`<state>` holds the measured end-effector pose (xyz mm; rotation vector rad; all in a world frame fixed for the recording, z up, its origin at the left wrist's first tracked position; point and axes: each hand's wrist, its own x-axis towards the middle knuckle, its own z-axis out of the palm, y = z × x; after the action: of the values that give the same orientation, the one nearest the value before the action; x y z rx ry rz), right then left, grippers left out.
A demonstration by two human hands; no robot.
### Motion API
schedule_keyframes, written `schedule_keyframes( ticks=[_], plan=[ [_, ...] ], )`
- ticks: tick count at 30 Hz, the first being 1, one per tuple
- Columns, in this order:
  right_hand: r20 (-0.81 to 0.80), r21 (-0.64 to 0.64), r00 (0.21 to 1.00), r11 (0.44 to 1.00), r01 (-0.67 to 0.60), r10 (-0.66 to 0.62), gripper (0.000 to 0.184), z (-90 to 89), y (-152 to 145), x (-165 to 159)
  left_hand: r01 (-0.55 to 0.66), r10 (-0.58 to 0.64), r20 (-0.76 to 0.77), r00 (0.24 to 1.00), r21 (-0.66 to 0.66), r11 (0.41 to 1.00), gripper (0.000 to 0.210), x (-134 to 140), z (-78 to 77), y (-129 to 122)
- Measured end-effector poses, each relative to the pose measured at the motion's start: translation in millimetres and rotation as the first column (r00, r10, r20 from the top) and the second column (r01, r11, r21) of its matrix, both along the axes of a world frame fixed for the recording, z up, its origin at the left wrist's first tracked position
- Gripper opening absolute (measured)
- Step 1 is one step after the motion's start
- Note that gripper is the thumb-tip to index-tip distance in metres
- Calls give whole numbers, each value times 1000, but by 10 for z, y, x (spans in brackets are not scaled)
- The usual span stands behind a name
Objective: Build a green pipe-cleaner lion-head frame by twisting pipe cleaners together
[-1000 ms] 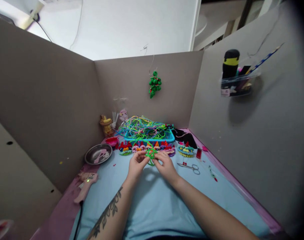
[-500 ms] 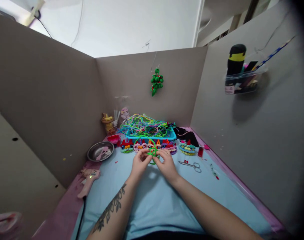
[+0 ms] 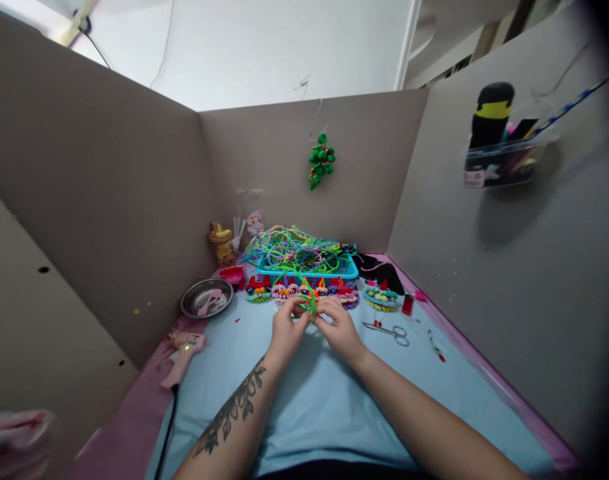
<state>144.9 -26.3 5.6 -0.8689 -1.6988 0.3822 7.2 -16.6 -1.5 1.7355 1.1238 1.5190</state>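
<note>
A bright green pipe cleaner, bent into loops, is pinched between my two hands over the middle of the blue cloth. My left hand grips it from the left, thumb and fingers closed. From the other side my right hand pinches it, its fingertips almost touching the left ones. The fingers hide part of the green loops. Just beyond the hands sits a row of colourful fuzzy pipe-cleaner figures, with a blue and yellow one at its right end.
Behind the row, a blue tray overflows with pipe cleaners. Scissors lie right of my hands. A metal bowl and pink glue gun are at left. Grey panels enclose the table; a green ornament hangs at the back.
The green loops have turned and look narrower between my fingers. Both hands stay close together. The whole view has shifted slightly, so the scene sits a little further right.
</note>
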Motion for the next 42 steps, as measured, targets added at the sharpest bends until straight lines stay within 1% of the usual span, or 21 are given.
schedule_keyframes(
  ticks=[2, 4, 6, 9, 12, 14, 17, 20, 25, 28, 33, 38, 40, 42],
  plan=[
    [-29, -14, 999, 1000, -14, 13, 8, 15, 16, 23, -3, 3, -43, 999, 0, 1000, 26, 3, -7, 0],
    [-72, -35, 997, 999, -10, 7, 6, 27, 40, 59, -7, 7, -35, 999, -9, 1000, 24, 0, -8, 11],
    [-93, -72, 996, 997, -12, 5, 7, 31, 64, 97, 3, -2, 28, 1000, -40, 999, 21, -9, -11, 37],
    [-48, -105, 999, 994, 5, -10, 14, 22, 84, 129, 64, -37, 201, 979, -127, 990, 25, -30, -34, 92],
    [28, -41, 996, 996, 85, -84, 13, 6, 80, 109, 136, -70, 333, 940, -178, 975, 31, -40, -62, 132],
    [65, 6, 991, 993, 121, -121, 9, -4, 73, 80, 180, -97, 372, 923, -195, 964, 33, -38, -68, 134],
    [73, 24, 989, 992, 127, -129, 7, -16, 65, 46, 240, -142, 395, 908, -212, 947, 34, -27, -56, 113],
    [42, 7, 991, 992, 129, -129, 6, -22, 56, 36, 252, -151, 389, 909, -221, 942, 33, -15, -43, 92],
    [22, 17, 989, 990, 143, -143, 7, -7, 30, 31, 192, -104, 355, 929, -223, 956, 33, 4, -28, 76],
    [6, 13, 991, 991, 136, -136, 8, 1, 23, 25, 159, -99, 287, 953, -193, 968, 31, 14, -6, 57],
    [-37, -60, 992, 991, 122, -124, 11, -11, 42, 26, 121, -96, 171, 981, -140, 983, 27, 11, 38, 12],
    [-41, -127, 992, 985, 116, -122, 11, -31, 68, 22, 85, -75, 111, 991, -86, 993, 23, 8, 60, -9],
    [-21, -123, 993, 986, 116, -120, 12, -25, 72, 25, 83, -74, 102, 992, -85, 993, 23, 7, 52, 1],
    [1, -93, 991, 987, 133, -134, 7, -11, 74, 39, 92, -83, 111, 990, -82, 992, 25, 2, 37, 16]
  ],
)
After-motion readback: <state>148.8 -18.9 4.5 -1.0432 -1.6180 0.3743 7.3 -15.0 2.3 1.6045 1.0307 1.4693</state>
